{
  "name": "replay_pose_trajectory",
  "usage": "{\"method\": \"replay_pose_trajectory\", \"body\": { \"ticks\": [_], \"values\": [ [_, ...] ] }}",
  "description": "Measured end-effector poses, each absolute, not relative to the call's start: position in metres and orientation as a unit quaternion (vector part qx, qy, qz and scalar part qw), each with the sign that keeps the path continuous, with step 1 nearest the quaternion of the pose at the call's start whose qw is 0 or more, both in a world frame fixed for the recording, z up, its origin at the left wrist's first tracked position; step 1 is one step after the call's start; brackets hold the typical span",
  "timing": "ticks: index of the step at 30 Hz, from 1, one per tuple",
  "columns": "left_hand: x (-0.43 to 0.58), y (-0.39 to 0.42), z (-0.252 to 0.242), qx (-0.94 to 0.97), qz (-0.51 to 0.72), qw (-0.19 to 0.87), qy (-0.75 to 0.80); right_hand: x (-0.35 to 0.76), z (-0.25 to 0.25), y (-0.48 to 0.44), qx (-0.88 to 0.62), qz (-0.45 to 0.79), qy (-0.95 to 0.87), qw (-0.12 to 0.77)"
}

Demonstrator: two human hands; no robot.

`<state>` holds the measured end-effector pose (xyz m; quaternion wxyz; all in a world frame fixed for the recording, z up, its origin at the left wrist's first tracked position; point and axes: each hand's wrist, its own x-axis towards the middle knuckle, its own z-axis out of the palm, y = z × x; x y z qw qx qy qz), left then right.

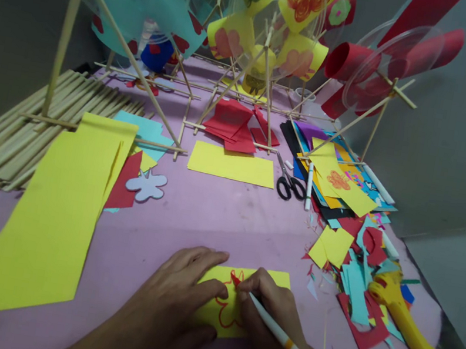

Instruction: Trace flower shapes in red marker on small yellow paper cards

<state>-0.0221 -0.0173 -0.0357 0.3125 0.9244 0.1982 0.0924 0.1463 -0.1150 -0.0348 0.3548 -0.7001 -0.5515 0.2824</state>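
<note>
My right hand (pixel 266 311) grips a white marker pen (pixel 287 344) with an orange band, its red tip on a yellow paper strip (pixel 280 279). On that strip a red flower-like outline (pixel 229 316) shows, with a small red-filled patch at its top; part of it is hidden by my fingers. Lying flat on the strip's left side, my left hand (pixel 177 293) has its fingers spread and holds nothing. Farther off on the table lie another yellow strip (pixel 231 164) and a grey flower-shaped cutout (pixel 146 185).
Large yellow sheets (pixel 52 210) and bamboo sticks (pixel 3 130) lie left. Black-handled scissors (pixel 289 184), paper scraps (pixel 355 284) and a yellow glue gun (pixel 403 316) lie right. Stick-framed wheels with blue, yellow (pixel 264 54) and red paper (pixel 352 62) stand at the back.
</note>
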Motion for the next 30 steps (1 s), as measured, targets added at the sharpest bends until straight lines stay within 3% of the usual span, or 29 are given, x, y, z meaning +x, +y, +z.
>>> {"method": "replay_pose_trajectory", "body": {
  "ticks": [30],
  "values": [
    [-0.023,-0.017,-0.037,0.925,0.082,0.315,0.196,0.149,-0.036,-0.117,-0.699,0.297,-0.535,0.371]
  ]
}}
